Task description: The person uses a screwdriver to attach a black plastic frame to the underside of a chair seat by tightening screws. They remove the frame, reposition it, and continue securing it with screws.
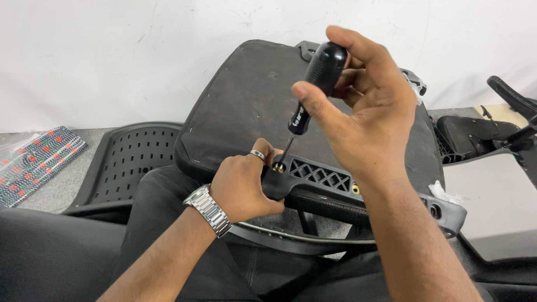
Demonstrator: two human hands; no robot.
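Centrally, an upturned black chair seat rests tilted across the person's lap, its fabric underside facing up; along its near edge lies a black plastic armrest bracket with a lattice of triangular holes; the right hand is curled closed around the black handle of a screwdriver, whose thin shaft slants down and left to a brass-coloured screw at the bracket's left end; the left hand, wearing a ring and a metal wristwatch, is closed on that end of the bracket, fingertips touching beside the screw; a second brass screw sits further right along the bracket; left of the seat lies a perforated black backrest panel and, farther left on the grey floor, a patterned packet; another chair part lies at right; a white wall stands behind.
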